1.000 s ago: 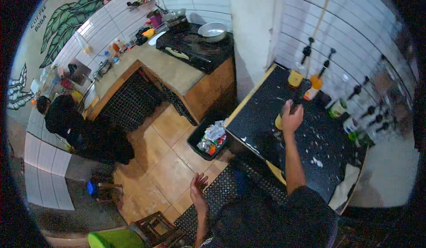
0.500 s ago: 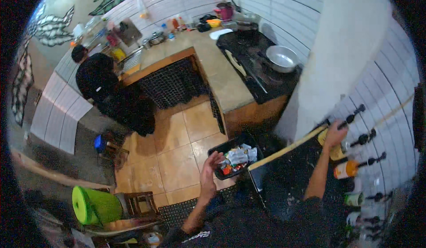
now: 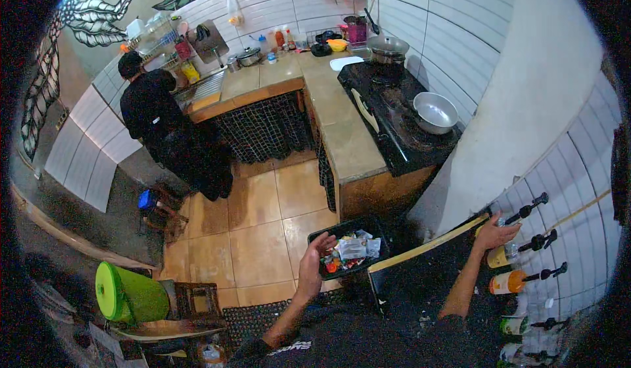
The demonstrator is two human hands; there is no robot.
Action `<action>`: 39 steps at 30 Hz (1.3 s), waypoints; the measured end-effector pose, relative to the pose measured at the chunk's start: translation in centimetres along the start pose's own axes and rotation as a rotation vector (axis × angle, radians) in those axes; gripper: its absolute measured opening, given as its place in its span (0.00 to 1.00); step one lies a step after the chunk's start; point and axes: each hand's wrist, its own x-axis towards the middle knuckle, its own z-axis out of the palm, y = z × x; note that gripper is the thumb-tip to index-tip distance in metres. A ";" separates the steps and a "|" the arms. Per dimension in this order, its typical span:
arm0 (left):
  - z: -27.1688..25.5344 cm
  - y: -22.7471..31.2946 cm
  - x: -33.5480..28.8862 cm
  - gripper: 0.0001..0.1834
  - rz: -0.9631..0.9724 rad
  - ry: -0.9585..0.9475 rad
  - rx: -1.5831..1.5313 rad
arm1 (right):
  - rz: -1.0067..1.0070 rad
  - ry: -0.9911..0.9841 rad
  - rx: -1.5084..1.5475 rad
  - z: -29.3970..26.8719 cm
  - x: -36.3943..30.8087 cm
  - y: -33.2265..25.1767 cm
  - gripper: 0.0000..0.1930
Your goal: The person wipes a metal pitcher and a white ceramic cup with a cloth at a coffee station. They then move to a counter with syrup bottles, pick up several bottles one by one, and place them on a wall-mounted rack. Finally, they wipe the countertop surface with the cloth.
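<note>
My right hand [image 3: 496, 234] is at the far end of a row of pump bottles along the right wall. Its thumb and fingers are around the clear neck of the farthest pump bottle [image 3: 502, 222], just below a black pump head [image 3: 531, 206]; the bottle's body is mostly hidden. Nearer to me stand a pump bottle with yellowish contents [image 3: 498, 257] and one with orange contents [image 3: 507, 282]. My left hand [image 3: 314, 263] hangs with fingers apart, holding nothing, in front of a black bin [image 3: 376, 226] full of wrappers [image 3: 357, 247].
A dark surface with a yellow edge [image 3: 427, 245] lies under my right arm. Ahead, a black stove [image 3: 394, 146] carries a metal pan [image 3: 436, 113]. At the left, a person in black [image 3: 154, 105] stands at the counter. A green bucket [image 3: 141, 294] is at lower left.
The whole view has shifted, so the stove and bottles sit lower in the picture. My right hand stays by the farthest pump bottle, and my left hand is still raised beside the bin.
</note>
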 end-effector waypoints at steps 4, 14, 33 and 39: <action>-0.1 0.4 0.3 0.41 0.016 0.014 0.031 | -0.001 -0.013 0.014 -1.3 -2.0 -0.7 0.42; -2.2 0.8 -0.1 0.42 0.053 0.082 0.062 | 0.155 -0.515 0.644 -11.8 -7.3 -11.6 0.19; -9.8 1.2 -19.1 0.38 0.146 0.703 0.060 | -0.483 -2.048 3.251 -45.1 -1.8 -36.3 0.16; -13.0 3.9 -33.0 0.37 0.259 1.073 0.110 | -0.878 -2.128 3.480 -58.7 -7.8 -35.0 0.12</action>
